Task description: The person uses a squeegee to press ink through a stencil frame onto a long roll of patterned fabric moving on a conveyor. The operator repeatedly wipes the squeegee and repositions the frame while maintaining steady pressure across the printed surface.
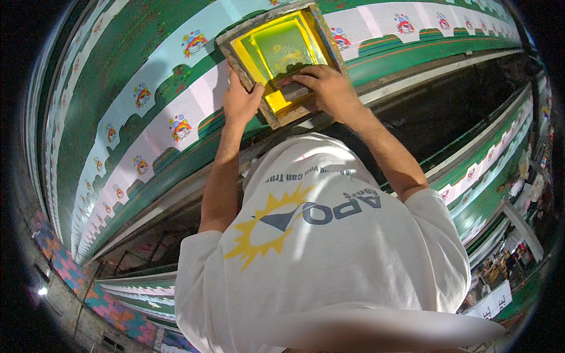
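A wooden screen-printing frame (326, 29) lies tilted over cut fabric pieces on a long green table. Yellow ink covers much of its mesh, and a paler greenish patch shows in the middle. My left hand (240, 101) grips the frame's near left corner, thumb on top and fingers down the outer side. Inside the frame, at its near end, my right hand (331, 89) is closed on a dark squeegee (289, 88). The blade edge against the mesh is hidden. A white fabric piece (203, 94) with a small colourful print runs left from beneath the frame.
Pale blue fabric pieces (162, 73) with the same print lie in a row farther back. The green table (412, 50) has a raised edge rail (406, 82) close to my body. Behind me stands another green table (488, 165) with printed pieces.
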